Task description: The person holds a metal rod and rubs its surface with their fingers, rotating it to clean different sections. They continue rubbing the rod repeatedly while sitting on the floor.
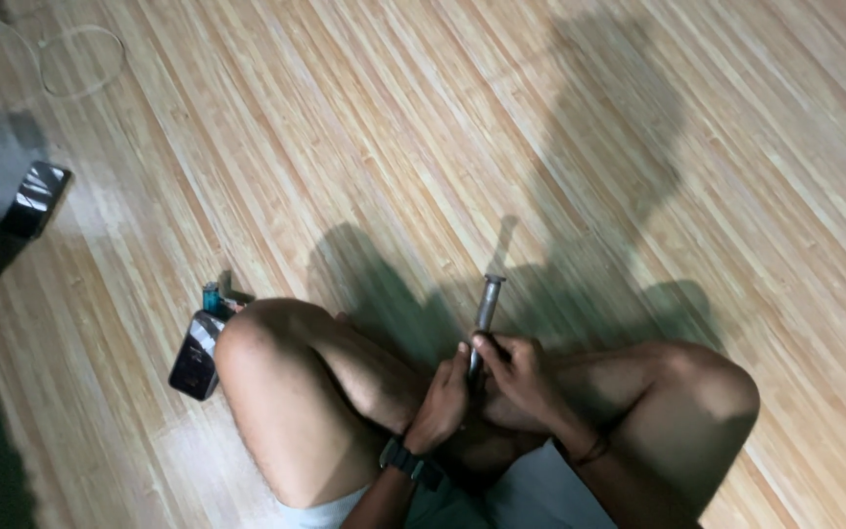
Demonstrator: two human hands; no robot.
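I sit cross-legged on a wooden floor [423, 147]. Both hands hold a slim grey metal tube-like tool [487, 299] that points up and away from me, its flared end free. My left hand [443, 397], with a dark watch on the wrist, wraps the lower part of the tool. My right hand [516, 372], with a thin band on the wrist, grips the tool just above, fingers curled over it. The tool's lower end is hidden between my hands.
A dark phone [196, 355] lies by my left knee, with a small blue-green lighter [211, 294] beside it. Another dark phone-like slab [36, 196] lies at the far left. A white cable [80, 59] loops at the top left.
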